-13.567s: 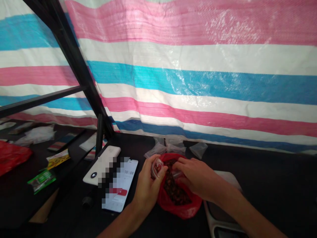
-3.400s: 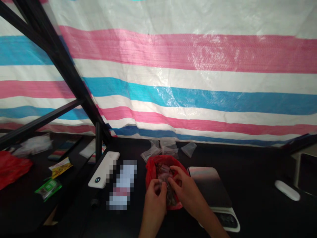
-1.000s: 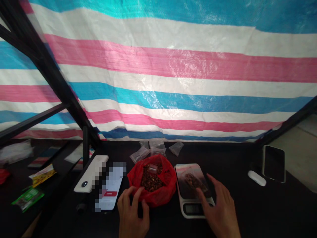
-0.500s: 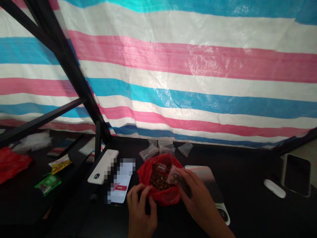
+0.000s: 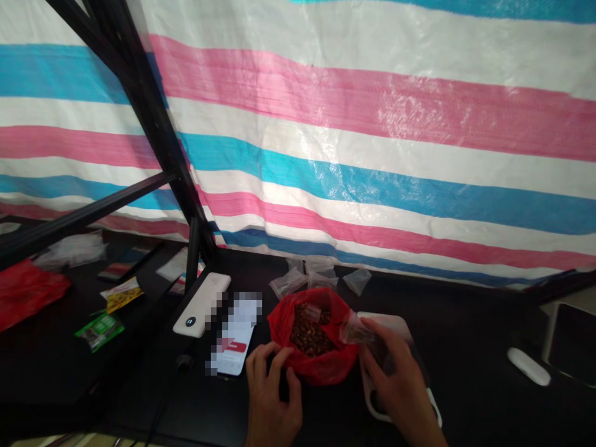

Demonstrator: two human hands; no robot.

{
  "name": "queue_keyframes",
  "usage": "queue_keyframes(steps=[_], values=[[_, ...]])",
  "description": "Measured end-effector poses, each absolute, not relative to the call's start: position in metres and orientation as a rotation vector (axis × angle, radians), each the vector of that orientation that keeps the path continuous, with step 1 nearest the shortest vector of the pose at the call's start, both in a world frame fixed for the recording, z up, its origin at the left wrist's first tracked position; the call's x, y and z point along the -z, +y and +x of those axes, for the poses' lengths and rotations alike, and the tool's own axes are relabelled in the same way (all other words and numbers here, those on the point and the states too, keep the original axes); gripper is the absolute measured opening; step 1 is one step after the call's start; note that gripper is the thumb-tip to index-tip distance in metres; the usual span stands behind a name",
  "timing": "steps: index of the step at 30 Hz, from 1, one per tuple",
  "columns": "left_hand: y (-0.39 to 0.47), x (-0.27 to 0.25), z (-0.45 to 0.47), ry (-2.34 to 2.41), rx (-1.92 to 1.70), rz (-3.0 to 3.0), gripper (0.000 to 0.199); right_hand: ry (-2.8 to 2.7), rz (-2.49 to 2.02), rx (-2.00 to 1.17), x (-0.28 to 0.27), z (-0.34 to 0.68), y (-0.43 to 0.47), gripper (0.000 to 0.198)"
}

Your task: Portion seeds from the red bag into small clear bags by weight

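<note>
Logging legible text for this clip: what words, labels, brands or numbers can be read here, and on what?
None can be read.
Phone screen: pixelated, only a red patch shows.
Green packet and yellow packet: print too small and blurred.
Scale display: hidden by the right hand, which holds a small clear bag.

A glossy woven plastic tarp [image 5: 372,136] striped pink, white and blue is hanging as the back wall, catching soft glare. Black metal frame bars [image 5: 153,136] are slanting across its left side. A dark matte counter [image 5: 465,347] is stretching below.
</note>
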State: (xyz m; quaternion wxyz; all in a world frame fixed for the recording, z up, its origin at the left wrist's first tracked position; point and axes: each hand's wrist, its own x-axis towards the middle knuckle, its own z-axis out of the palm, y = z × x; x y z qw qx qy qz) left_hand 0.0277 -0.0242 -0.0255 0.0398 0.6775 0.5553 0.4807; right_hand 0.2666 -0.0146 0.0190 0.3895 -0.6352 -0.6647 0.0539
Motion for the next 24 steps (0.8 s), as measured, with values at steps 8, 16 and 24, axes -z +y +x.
queue_keyframes(steps=[8, 16, 24], values=[[-0.021, 0.025, 0.029, 1.669, -1.518, 2.098, 0.027, -1.742, -1.780, 0.080, -0.002, 0.332, -0.025, 0.039], [-0.022, 0.027, 0.029, 1.651, -1.464, 2.181, 0.028, -1.285, -1.781, 0.192, -0.009, 0.365, -0.053, 0.054], [-0.020, 0.025, 0.031, 1.611, -1.489, 2.260, 0.029, -1.003, -1.841, 0.168, 0.003, 0.359, -0.073, 0.058]])
